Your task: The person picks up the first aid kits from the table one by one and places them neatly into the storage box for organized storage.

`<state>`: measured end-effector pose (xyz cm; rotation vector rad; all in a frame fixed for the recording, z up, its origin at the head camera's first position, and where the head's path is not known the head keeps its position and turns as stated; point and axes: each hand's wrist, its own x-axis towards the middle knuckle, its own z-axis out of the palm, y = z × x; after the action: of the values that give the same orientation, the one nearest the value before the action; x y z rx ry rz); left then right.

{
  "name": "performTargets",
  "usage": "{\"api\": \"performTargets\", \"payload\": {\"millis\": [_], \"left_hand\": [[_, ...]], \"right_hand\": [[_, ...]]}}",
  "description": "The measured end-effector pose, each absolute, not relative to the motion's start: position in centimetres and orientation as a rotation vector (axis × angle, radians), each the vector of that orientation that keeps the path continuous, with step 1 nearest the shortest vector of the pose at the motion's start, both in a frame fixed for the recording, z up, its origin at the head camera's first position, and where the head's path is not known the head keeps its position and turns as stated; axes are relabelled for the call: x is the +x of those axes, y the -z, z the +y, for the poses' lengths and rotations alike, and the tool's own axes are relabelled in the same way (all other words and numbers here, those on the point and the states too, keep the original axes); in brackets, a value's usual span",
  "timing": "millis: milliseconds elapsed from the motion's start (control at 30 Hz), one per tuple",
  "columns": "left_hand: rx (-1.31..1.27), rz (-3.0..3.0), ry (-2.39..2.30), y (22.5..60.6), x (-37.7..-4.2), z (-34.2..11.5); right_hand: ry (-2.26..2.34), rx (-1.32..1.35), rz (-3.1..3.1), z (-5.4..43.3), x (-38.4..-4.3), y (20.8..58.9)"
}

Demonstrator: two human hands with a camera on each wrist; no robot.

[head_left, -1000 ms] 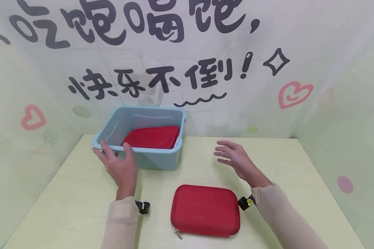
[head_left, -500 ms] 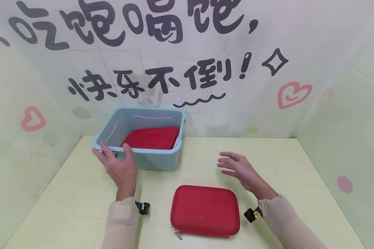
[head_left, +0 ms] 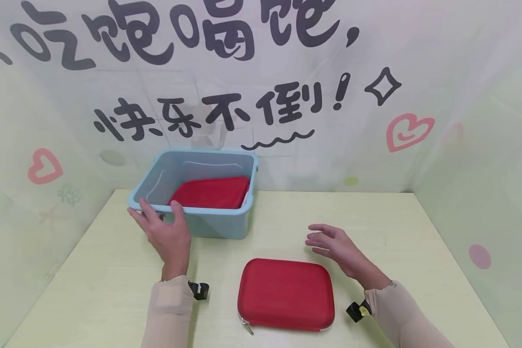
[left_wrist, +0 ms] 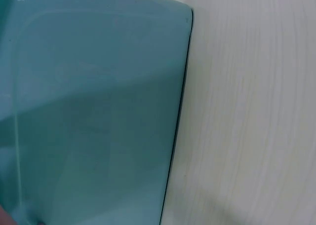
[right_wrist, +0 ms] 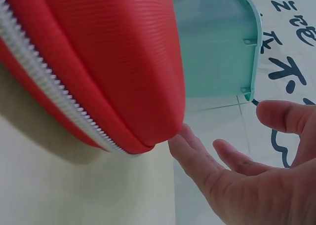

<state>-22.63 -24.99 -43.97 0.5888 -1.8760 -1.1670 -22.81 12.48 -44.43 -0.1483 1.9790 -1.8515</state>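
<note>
My left hand (head_left: pixel 167 239) touches the near rim of a light blue plastic bin (head_left: pixel 217 224), its fingers and thumb spread. In the left wrist view the bin's wall (left_wrist: pixel 98 111) fills the left half, and only a sliver of the hand shows at lower left. A red zippered case (head_left: pixel 285 295) lies flat on the table in front of me. My right hand (head_left: pixel 337 249) hovers beyond the case's far right corner, fingers loosely extended and holding nothing. The right wrist view shows the case (right_wrist: pixel 113 52) close up, apart from the thumb.
Inside the bin lies another flat red item (head_left: pixel 213 193), partly hidden by the near wall. The pale wooden table (head_left: pixel 91 290) is bounded by a printed cloth backdrop (head_left: pixel 287 169) at the back and sides. A small black camera sits on each wrist.
My right hand has drawn back toward me and slightly right, away from the bin's side. The left hand, the bin and the red case have stayed in place.
</note>
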Motion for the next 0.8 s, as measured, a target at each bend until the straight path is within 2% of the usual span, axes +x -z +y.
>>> {"api": "performTargets", "payload": {"millis": [800], "left_hand": [[0.583,-1.876,1.178,44.0,-22.6,-24.9]], "right_hand": [[1.655,-0.208,2.090,13.9,-20.7,47.2]]}}
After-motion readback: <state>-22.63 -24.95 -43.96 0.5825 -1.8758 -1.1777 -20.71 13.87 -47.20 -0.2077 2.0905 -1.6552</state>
